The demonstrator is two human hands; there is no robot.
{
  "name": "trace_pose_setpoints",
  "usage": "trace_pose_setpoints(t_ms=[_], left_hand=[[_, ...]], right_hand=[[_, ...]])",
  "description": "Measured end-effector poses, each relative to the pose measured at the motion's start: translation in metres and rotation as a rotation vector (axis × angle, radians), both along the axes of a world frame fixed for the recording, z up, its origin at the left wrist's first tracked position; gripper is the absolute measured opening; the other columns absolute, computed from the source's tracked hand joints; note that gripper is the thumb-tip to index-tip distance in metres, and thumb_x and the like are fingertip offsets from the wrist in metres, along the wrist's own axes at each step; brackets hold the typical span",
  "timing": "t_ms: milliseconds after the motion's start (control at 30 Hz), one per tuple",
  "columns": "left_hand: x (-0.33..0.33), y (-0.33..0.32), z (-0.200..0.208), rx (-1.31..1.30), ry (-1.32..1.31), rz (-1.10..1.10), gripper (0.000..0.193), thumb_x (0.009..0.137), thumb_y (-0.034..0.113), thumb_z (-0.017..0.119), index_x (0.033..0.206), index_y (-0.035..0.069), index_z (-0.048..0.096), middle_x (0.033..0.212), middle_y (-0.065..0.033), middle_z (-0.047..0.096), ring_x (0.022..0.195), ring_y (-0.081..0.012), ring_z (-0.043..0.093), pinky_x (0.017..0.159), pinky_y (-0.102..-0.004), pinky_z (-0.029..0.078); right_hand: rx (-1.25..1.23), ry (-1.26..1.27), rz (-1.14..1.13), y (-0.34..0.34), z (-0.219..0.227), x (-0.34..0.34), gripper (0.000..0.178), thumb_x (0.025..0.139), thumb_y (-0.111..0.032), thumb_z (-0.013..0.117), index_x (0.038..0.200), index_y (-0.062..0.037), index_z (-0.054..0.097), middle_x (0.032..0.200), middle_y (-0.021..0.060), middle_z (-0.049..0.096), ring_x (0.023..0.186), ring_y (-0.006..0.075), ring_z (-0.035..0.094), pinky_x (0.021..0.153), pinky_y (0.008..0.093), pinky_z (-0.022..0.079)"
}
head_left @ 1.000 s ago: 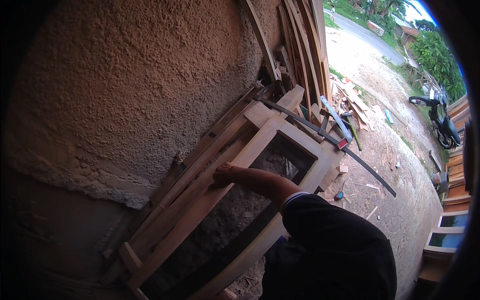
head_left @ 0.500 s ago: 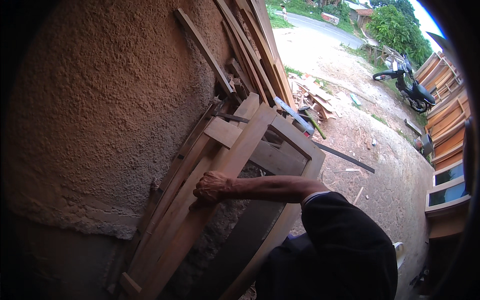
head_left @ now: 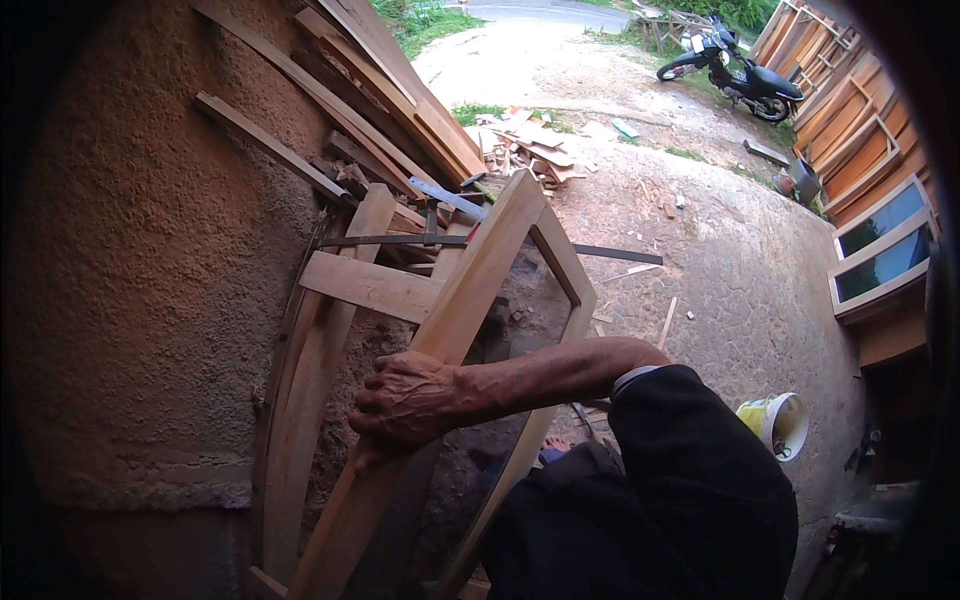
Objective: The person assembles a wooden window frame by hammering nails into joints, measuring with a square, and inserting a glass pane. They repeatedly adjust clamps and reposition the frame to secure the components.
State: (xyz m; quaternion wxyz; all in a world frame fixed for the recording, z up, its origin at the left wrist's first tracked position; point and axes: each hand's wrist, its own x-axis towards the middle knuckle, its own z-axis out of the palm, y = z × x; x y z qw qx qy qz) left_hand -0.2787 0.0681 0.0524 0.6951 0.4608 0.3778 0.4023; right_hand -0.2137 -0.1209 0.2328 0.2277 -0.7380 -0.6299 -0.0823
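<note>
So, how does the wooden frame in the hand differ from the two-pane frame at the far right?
The wooden frame is gripped by the right hand; the two-pane frame has no hand on it. The ground shows through the wooden frame's opening, while the two-pane frame holds dark bluish panes. The wooden frame looks nearer; the two-pane frame looks farther off. Both have rails meeting at corners.

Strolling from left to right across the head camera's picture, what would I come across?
Rough brown wall → the person's right hand, gripping a wooden frame → scrap wood pile → parked motorcycle → pale-framed glass panes.
</note>
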Motion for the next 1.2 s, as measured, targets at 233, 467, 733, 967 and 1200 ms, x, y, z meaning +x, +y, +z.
trace_pose_setpoints(t_ms=[233,467,733,967,1200], left_hand=[[-0.108,-0.014,0.021,0.055,0.000,0.203,0.091,0.097,0.067,0.049,0.160,0.006,0.028,0.163,-0.0218,0.030,0.148,-0.0346,0.037,0.121,-0.0471,0.032],[-0.180,0.003,0.054,0.114,-0.074,0.440,0.091,0.097,0.069,0.048,0.160,0.007,0.028,0.163,-0.0215,0.031,0.148,-0.0340,0.037,0.121,-0.0472,0.032],[-0.330,-0.037,0.106,0.161,-0.057,0.955,0.095,0.096,0.075,0.044,0.161,0.008,0.026,0.165,-0.0190,0.026,0.150,-0.0338,0.033,0.122,-0.0473,0.030],[-0.316,-0.023,0.065,0.108,-0.134,0.706,0.101,0.092,0.084,0.033,0.164,0.015,0.016,0.169,-0.0137,0.014,0.155,-0.0346,0.017,0.125,-0.0558,0.021],[-0.315,-0.004,0.086,0.157,-0.143,0.690,0.088,0.099,0.074,0.029,0.163,0.014,0.021,0.169,-0.0127,0.019,0.155,-0.0313,0.020,0.126,-0.0510,0.021]], right_hand=[[0.068,0.059,0.125,-0.035,0.003,-0.085,0.061,0.100,-0.066,0.047,0.089,-0.0068,0.060,0.069,0.0094,0.063,0.063,0.0302,0.068,0.057,0.0423,0.053],[0.276,0.223,0.084,-0.017,-0.007,-0.134,0.062,0.100,-0.066,0.047,0.090,-0.0056,0.059,0.070,0.0123,0.065,0.064,0.0342,0.070,0.057,0.0442,0.055],[0.334,0.381,0.062,-0.014,0.000,-0.127,0.058,0.098,-0.064,0.053,0.096,-0.0057,0.057,0.072,0.0139,0.066,0.068,0.0372,0.071,0.058,0.0464,0.056],[0.563,0.485,0.062,-0.021,-0.023,-0.114,0.057,0.094,-0.060,0.063,0.105,-0.0042,0.060,0.074,0.0144,0.065,0.069,0.0364,0.070,0.060,0.0453,0.055],[0.503,0.430,0.032,-0.028,-0.105,-0.108,0.063,0.093,-0.067,0.058,0.101,-0.0040,0.060,0.074,0.0134,0.063,0.070,0.0358,0.068,0.063,0.0433,0.053]])
